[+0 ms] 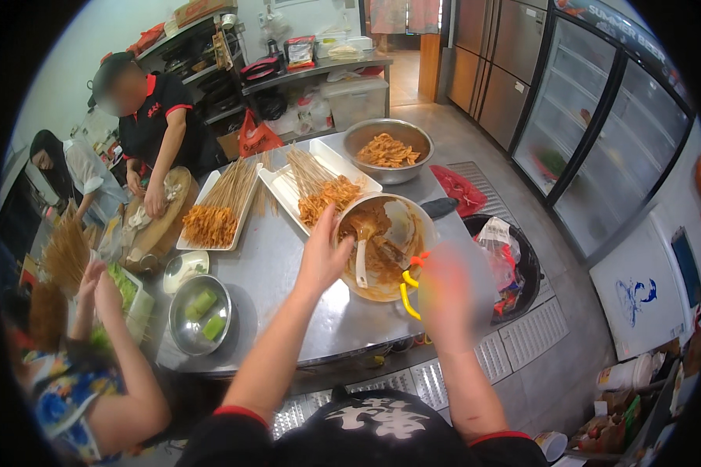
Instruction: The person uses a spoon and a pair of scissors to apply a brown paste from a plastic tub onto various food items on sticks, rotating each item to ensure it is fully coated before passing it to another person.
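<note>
A metal mixing bowl (412,233) smeared with brown marinade stands near the steel table's right edge. A pale-handled spoon (361,257) leans inside it. My left hand (321,251) is at the bowl's left rim, fingers spread; whether it grips the rim is unclear. My right hand (453,292) is largely blurred at the bowl's right side, beside yellow and orange curved handles (409,289); its hold cannot be made out. Beyond the bowl, a white tray (274,178) bears skewers of orange-red coated food (327,195). Another tray (210,244) to its left holds more such skewers.
A steel bowl of coated strips (388,125) stands at the far corner. A steel bowl with green vegetable pieces (175,327) is nearer left. Co-workers are at the left, one at a round chopping board (178,216). A black waste bin (531,286) stands right of the table.
</note>
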Demonstrator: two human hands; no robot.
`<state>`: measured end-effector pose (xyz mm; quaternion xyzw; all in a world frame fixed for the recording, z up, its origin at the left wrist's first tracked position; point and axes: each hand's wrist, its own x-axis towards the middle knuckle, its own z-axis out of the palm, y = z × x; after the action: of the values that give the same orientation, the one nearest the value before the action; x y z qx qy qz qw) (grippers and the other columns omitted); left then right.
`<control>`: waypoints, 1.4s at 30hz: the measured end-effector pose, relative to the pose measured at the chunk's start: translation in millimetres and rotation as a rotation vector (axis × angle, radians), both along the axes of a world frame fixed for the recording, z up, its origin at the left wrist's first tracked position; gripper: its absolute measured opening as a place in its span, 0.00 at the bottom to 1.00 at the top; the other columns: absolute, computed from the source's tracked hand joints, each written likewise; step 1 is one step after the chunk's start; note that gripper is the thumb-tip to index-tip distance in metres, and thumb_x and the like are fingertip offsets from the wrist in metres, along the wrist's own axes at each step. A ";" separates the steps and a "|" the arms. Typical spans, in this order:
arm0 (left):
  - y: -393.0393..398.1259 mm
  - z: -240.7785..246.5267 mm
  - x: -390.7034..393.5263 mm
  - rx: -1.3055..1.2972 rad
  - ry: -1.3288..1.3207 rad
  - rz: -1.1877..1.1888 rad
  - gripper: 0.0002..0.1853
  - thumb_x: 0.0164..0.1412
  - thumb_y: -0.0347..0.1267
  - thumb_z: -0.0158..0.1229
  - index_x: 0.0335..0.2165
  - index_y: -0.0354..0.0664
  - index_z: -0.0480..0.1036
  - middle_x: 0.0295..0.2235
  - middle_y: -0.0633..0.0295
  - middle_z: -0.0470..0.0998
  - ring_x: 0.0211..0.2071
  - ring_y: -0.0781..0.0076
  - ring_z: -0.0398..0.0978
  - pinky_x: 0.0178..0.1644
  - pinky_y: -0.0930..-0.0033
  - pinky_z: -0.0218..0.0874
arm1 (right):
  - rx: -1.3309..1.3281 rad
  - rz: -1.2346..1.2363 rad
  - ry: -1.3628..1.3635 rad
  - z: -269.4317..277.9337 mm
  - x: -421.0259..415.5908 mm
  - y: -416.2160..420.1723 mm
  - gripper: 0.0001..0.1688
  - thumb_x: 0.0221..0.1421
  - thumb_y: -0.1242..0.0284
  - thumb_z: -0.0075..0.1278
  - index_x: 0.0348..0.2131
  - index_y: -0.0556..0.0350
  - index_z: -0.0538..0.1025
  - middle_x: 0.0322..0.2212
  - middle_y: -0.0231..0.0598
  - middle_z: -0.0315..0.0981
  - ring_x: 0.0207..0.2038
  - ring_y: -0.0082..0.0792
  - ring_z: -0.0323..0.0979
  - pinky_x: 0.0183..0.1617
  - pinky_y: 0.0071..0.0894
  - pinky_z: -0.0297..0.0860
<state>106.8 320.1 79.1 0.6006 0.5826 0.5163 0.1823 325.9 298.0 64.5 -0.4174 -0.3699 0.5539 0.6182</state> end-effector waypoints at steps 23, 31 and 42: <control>-12.0 -13.5 32.1 -0.084 0.220 0.188 0.26 0.48 0.19 0.42 0.49 0.40 0.62 0.36 0.41 0.74 0.37 0.41 0.72 0.41 0.52 0.64 | 0.868 -0.246 -1.125 35.0 14.8 20.3 0.05 0.50 0.74 0.52 0.30 0.55 0.74 0.25 0.40 0.74 0.24 0.43 0.73 0.25 0.35 0.68; -13.3 -9.3 25.6 -0.050 0.289 0.162 0.25 0.48 0.19 0.46 0.48 0.40 0.62 0.36 0.45 0.74 0.36 0.45 0.73 0.38 0.52 0.66 | 0.958 -0.342 -1.166 43.3 16.5 16.2 0.05 0.50 0.72 0.54 0.26 0.55 0.74 0.22 0.39 0.73 0.20 0.39 0.72 0.21 0.33 0.66; -17.0 -19.6 36.1 0.158 0.435 0.077 0.23 0.47 0.18 0.46 0.45 0.41 0.63 0.43 0.51 0.72 0.28 0.47 0.75 0.30 0.55 0.69 | 0.818 -0.260 -1.382 22.4 4.3 33.1 0.09 0.53 0.68 0.50 0.28 0.55 0.72 0.24 0.37 0.72 0.23 0.42 0.72 0.23 0.38 0.67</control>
<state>142.9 303.1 59.5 0.6876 0.5882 0.4253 -0.0151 330.3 331.1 87.0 -0.4458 -0.7896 -0.0838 0.4132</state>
